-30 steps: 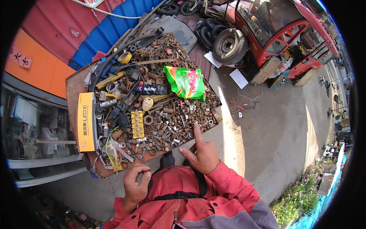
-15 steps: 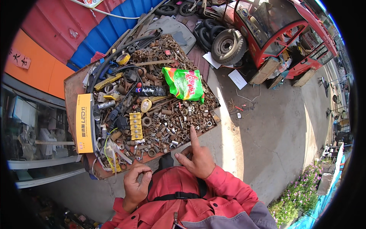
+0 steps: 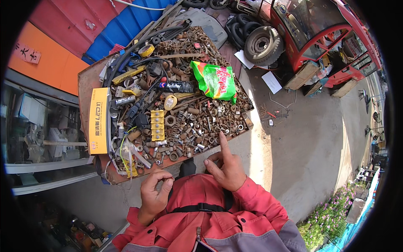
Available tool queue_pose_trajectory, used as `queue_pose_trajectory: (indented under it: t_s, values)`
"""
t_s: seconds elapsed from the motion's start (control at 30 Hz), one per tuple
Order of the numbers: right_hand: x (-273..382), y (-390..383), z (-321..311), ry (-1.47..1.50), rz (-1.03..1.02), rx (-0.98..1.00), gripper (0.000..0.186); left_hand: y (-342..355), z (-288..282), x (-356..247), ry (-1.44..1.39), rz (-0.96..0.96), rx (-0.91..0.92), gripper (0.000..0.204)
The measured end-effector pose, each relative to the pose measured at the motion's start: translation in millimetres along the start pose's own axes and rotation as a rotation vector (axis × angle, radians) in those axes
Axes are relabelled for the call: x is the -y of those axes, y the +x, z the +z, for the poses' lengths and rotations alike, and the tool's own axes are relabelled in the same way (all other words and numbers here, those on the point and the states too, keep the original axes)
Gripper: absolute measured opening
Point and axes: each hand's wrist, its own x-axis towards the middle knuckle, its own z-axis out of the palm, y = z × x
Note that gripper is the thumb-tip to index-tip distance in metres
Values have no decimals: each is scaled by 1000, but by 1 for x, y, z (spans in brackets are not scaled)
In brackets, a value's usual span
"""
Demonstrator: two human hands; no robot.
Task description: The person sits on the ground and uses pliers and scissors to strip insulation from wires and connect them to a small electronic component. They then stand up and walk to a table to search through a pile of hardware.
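My right hand is at the near right edge of a metal table. Its index finger stretches out over the rim, thumb apart, other fingers curled; nothing shows in it. My left hand is in front of my body, thumb and index finger pinched together. Whatever lies between those fingertips is too small to make out. Heaped over the table are rusty nuts, bolts and fittings. Among them lie a yellow terminal-like strip, a pale oval fob, a black tube package and a green plastic packet.
A yellow-and-white box stands at the table's left edge, beside a glass-fronted cabinet. Black cables loop over the far left. Beyond are a loose wheel and a red vehicle cab. Flowering plants grow at lower right.
The whole view has shifted, so the table appears further right and higher. Both hands keep nearly the same pose, with the right index finger still extended and the left fingers pinched.
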Motion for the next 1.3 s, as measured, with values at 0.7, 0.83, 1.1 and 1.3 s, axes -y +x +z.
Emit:
queue_pose_trajectory:
  t_s: [0.7,0.83,1.1,1.3]
  values:
    - [-6,-3,6,20,33,-47,86,-14,-9,7,0,21,-37,11]
    - [-1,-1,9,-7,69,-52,87,-19,-17,13,25,70,8,11]
    - [6,0,20,-46,53,-23,86,-24,-22,11,9,69,-37,10]
    - [8,0,25,-10,33,-20,85,-25,-27,8,3,86,-63,9]
